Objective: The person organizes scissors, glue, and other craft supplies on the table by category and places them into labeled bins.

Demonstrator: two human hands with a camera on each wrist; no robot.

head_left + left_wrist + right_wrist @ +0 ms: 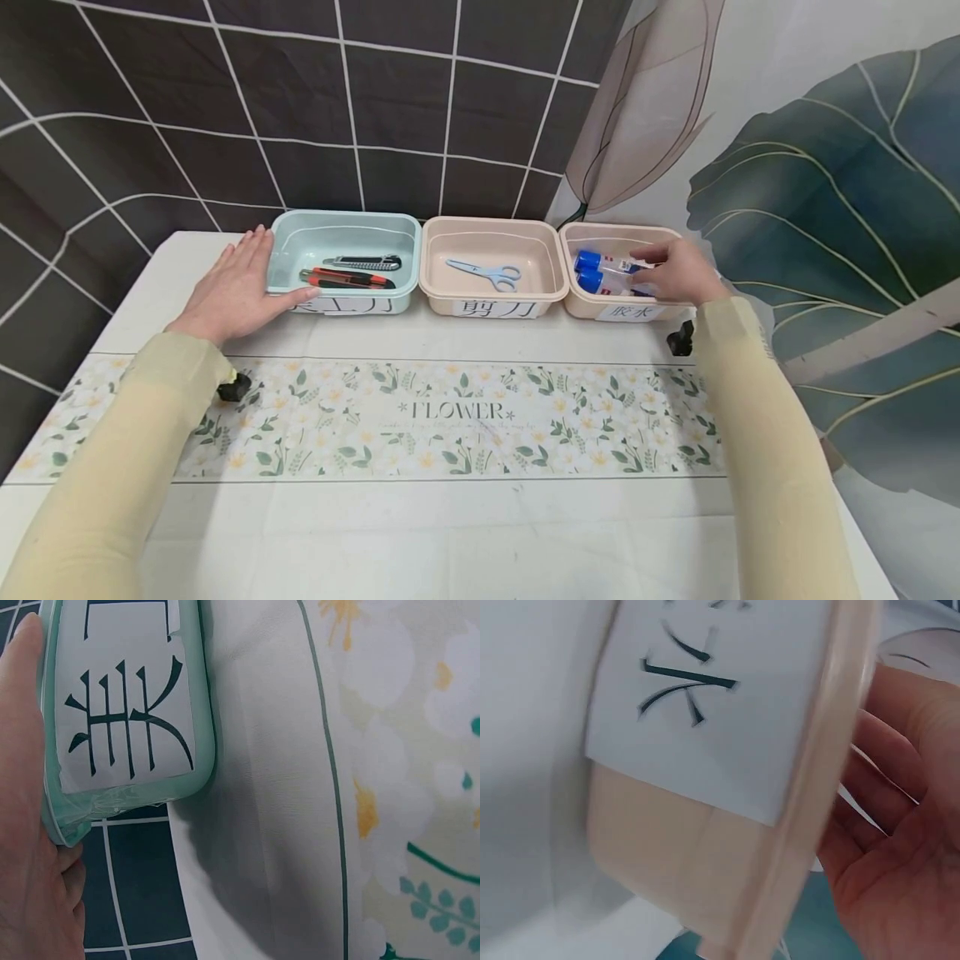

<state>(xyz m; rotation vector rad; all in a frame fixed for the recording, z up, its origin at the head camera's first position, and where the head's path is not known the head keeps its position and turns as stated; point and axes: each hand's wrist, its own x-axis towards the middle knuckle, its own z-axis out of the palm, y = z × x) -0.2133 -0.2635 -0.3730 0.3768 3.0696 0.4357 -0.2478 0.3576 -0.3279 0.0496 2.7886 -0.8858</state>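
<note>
My left hand [236, 287] lies against the left end of a light blue bin [345, 218], fingers straight along its outside and thumb on the front rim. Utility knives lie in this bin: a grey and black one [367, 262] and red and black ones [348, 279]. On the right, my right hand [686, 268] reaches over a pink bin [626, 231], thumb and fingers around the upper of two clear glue bottles [618, 264] with blue caps. In the right wrist view, the bin's front wall hides the fingertips.
Between them stands another pink bin [431, 250] holding light blue scissors [487, 272]. White paper labels with black characters mark the bin fronts. A floral band [450, 450] crosses the white tablecloth [450, 542]. Small black objects sit by both wrists. A dark gridded cloth [300, 100] hangs behind.
</note>
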